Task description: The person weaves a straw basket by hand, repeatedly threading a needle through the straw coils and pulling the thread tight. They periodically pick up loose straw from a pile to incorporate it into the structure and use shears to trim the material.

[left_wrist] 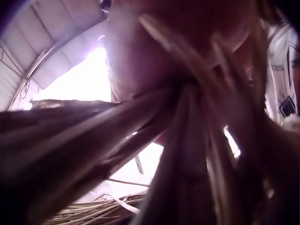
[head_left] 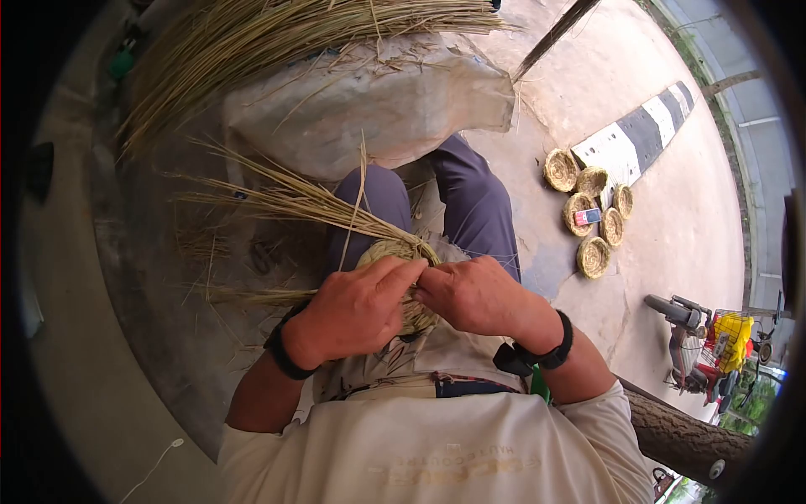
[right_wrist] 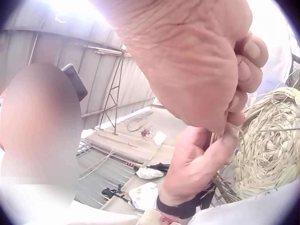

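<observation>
A half-woven straw basket (head_left: 379, 250) lies in the person's lap, partly covered by both hands. In the right wrist view its coiled, woven wall (right_wrist: 272, 140) shows at the right. Loose straw strands (head_left: 311, 202) fan out from its rim toward the left. The left hand (head_left: 351, 307) pinches straw at the rim between thumb and fingers. Right beside it, the right hand (head_left: 480, 294) has curled fingers and grips the same straw, the two hands' fingertips meeting. Straw stalks (left_wrist: 178, 154) spread dark and blurred across the left wrist view.
A large straw bundle (head_left: 277, 42) lies on a plastic-sheeted heap (head_left: 361, 105) beyond the knees. Several small finished straw baskets (head_left: 594, 257) sit on the ground at right, one with a red-and-dark packet (head_left: 588, 217) on it. Farther off are a striped barrier (head_left: 638, 139) and a parked bike (head_left: 693, 344).
</observation>
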A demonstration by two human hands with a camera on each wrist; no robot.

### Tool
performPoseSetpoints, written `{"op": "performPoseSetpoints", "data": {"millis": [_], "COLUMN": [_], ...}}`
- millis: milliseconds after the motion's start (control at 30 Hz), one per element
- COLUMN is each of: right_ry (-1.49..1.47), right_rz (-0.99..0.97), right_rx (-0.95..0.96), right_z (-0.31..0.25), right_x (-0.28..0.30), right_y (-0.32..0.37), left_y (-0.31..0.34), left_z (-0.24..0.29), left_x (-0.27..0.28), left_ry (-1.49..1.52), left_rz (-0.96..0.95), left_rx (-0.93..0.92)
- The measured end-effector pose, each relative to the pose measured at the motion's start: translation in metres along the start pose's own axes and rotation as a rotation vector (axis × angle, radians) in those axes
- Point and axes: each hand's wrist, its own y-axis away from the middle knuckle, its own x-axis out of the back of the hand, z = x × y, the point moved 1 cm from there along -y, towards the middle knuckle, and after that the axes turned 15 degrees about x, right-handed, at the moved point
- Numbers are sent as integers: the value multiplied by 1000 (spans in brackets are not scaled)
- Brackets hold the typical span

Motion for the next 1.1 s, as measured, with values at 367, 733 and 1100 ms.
{"op": "performPoseSetpoints", "data": {"millis": [367,733,1100], "right_ry": [-135,-13,-183], "right_rz": [96,188,353], "right_rx": [86,-148,-67], "right_z": [0,33,72], "right_x": [5,31,-49], "right_y": [-6,15,-34], "left_y": [-3,15,10], "left_z": [-9,-47,-53], "left_x": [-9,45,6], "left_ry": [-176,-259,-129], "left_rz": [-75,175,1], "left_rx": [-3,178,286]}}
